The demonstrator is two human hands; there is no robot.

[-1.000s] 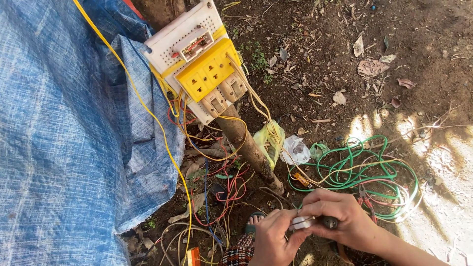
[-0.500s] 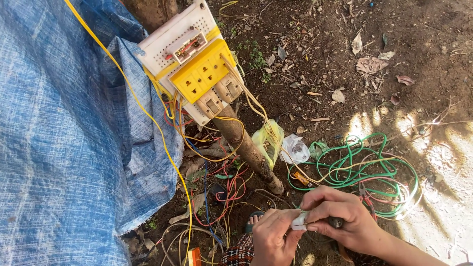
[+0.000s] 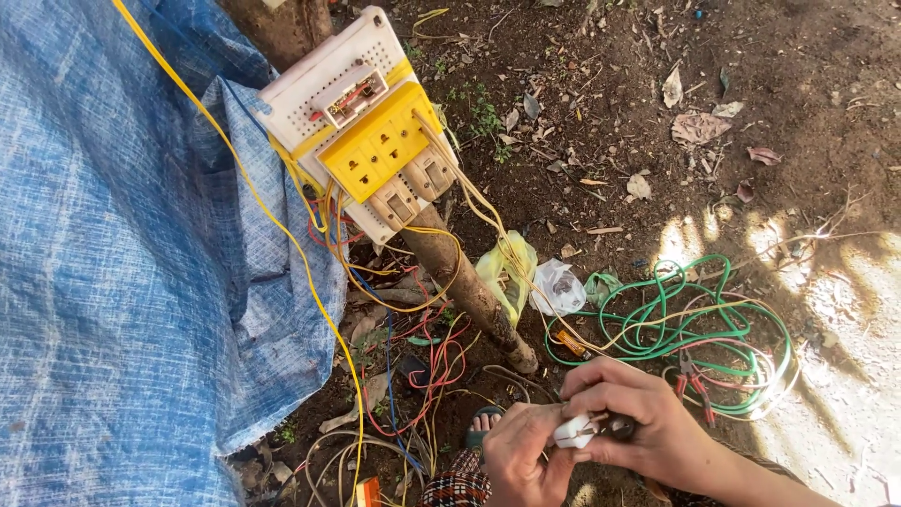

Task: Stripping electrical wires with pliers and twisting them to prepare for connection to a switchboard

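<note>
Both hands are down at the bottom edge of the shot, working on a small white plug-like part (image 3: pixel 574 430). The left hand (image 3: pixel 522 460) cups it from below with its fingers closed on it, and the right hand (image 3: pixel 631 421) comes over the top, fingers pinched on the same piece plus a dark stubby bit right beside it. Can't tell exactly what that dark bit is, it's mostly covered.

Just past the hands there's a loose coil of green wire (image 3: pixel 676 324) lying on the bare dirt ground (image 3: pixel 751 75), with a pair of red-handled pliers (image 3: pixel 694 380) sitting inside the coil. Up from there, two plastic bags lie next to each other at the foot of a wooden post (image 3: pixel 465 282): a yellow bag (image 3: pixel 507 272) and a clear crumpled bag (image 3: pixel 560 286). What's in either one I honestly can't make out.

The post carries a white perforated board (image 3: pixel 310 94) with a yellow socket block (image 3: pixel 380 150) mounted on it and a bundle of pale wires trailing down towards the hands. A tangle of red, blue and yellow wires (image 3: pixel 413 366) sits around the post's base. A blue tarp (image 3: pixel 113 282) covers the whole left side, with a yellow cable (image 3: pixel 272 221) running across it.
</note>
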